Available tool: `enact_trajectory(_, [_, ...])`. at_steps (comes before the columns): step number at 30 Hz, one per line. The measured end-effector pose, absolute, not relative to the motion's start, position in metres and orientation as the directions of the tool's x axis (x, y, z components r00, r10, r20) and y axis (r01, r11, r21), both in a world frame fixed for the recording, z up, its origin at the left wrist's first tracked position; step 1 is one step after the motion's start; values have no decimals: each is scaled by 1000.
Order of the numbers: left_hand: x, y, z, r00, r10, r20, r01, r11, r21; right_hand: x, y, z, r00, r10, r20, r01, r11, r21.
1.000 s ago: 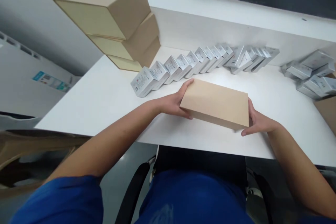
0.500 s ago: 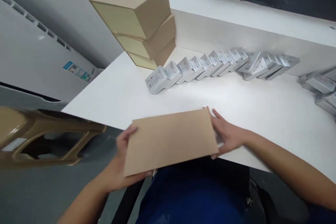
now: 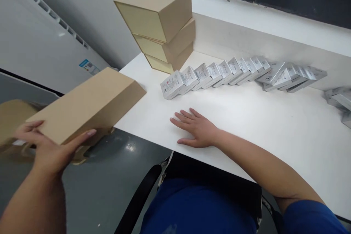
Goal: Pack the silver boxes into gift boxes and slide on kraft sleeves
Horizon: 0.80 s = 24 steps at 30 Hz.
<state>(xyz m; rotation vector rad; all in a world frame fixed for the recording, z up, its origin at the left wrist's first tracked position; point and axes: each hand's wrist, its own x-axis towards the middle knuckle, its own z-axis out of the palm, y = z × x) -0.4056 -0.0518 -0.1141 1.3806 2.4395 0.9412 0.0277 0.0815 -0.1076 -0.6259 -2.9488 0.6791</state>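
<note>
My left hand [image 3: 55, 146] grips one end of a brown cardboard box [image 3: 85, 102], thumb on its side and fingers on its near edge. The box is tilted, and its far end reaches over the left corner of the white table [image 3: 246, 117]. With its fingers spread, my right hand [image 3: 194, 128] lies palm down on the table near the front edge, holding nothing. Beyond it runs a leaning row of small silver-white printed boxes [image 3: 211, 73].
Several brown boxes [image 3: 153, 11] are stacked at the table's far left corner. More small silvery boxes [image 3: 340, 98] lie at the far right. A tan plastic stool [image 3: 16, 117] stands on the floor at left, below a white appliance [image 3: 35, 40] with a blue label.
The brown box has swung from in front of me to the left in my left hand. My right hand has let go of it and come to lie on the table. The view has shifted slightly.
</note>
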Motion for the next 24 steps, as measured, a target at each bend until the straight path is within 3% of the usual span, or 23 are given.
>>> enact_trajectory(2, [-389,-23,-107,-525,846,90,690,361,627,29,82,-106,-915,400,-52,383,820,-426])
enact_trajectory(8, [-323,46,-101,-499,846,189,713,277,644,25,84,-107,-917,398,-38,372,815,-445])
enact_trajectory(15, [-295,30,-112,-435,854,285,772,191,607,27,85,-113,-919,394,-7,358,827,-433])
enact_trajectory(18, [-266,17,-109,-240,847,475,912,29,410,26,87,-110,-920,391,-17,367,848,-383])
enact_trajectory(21, [-227,28,-95,90,875,475,949,-220,225,23,86,-104,-914,403,-52,397,862,-314])
enact_trajectory(22, [-215,38,-89,195,876,442,928,-311,206,21,85,-102,-907,415,-68,417,862,-288])
enact_trajectory(24, [-198,66,-78,303,872,386,847,-431,309,21,81,-98,-885,454,-104,465,851,-242])
